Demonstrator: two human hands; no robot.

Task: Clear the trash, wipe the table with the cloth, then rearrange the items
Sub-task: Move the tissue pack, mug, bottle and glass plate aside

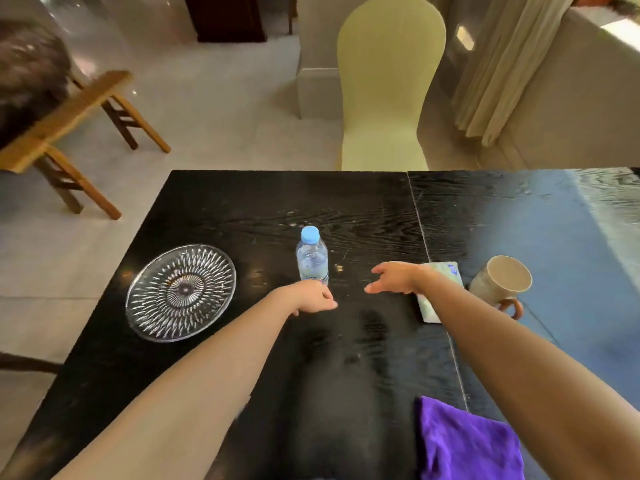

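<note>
A black wooden table (242, 209) fills the view, with a yellow chair (388, 98) beyond. The purple cloth (464, 445) lies at its near edge. The left hand (313, 299) sits just before the water bottle (311, 258), fingers curled under; whether they pinch anything cannot be told. The right hand (391, 278) is spread and empty, near a tissue pack (438, 292) and a mug (502, 282).

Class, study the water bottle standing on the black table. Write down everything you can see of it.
The water bottle is small and made of clear plastic, with a light blue cap screwed on and a pale label low down. It looks nearly full of water. It stands upright near the middle of the black table, to the right of the glass plate. The left hand lies just in front of its base and hides it; whether they touch is unclear.
</note>
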